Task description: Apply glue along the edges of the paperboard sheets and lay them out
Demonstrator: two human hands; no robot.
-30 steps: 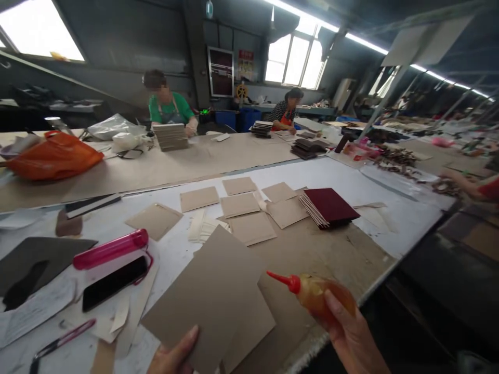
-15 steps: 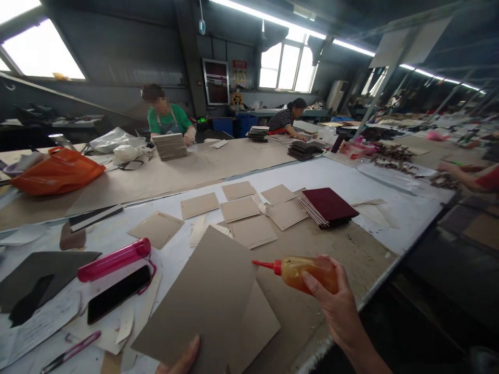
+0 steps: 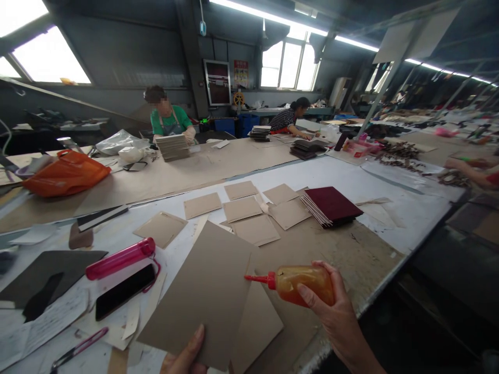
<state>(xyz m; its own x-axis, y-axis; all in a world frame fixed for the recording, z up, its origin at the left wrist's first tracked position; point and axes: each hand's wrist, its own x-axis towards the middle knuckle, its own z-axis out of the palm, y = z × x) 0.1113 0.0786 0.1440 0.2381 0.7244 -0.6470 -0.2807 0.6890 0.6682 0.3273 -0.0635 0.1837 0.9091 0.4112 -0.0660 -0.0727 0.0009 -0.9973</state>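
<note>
My right hand [image 3: 335, 306] is closed round a squeeze bottle of amber glue [image 3: 300, 284] with a red nozzle, held on its side. The nozzle tip touches or hovers just over the right edge of a large grey-beige board [image 3: 198, 291], where a thin wet line shows. My left hand [image 3: 187, 353] grips that board by its lower edge, thumb on top and fingers hidden beneath. Under it lies another beige board [image 3: 259, 330]. Beyond are several smaller beige boards [image 3: 255, 230], some with glue lines along an edge, and a stack of dark red panels [image 3: 333, 206].
To the left lie a pink case [image 3: 120, 258], a black phone [image 3: 125, 292], a pink-handled tool [image 3: 80, 349] and paper scraps. Across the table are an orange bag [image 3: 66, 174] and a person in green [image 3: 169, 122] holding a board stack. Another person [image 3: 288, 119] works farther right.
The bottle's nozzle has moved down and slightly left along the board's right edge, leaving a thin line behind it. My left hand shows more, and the view has shifted slightly.
</note>
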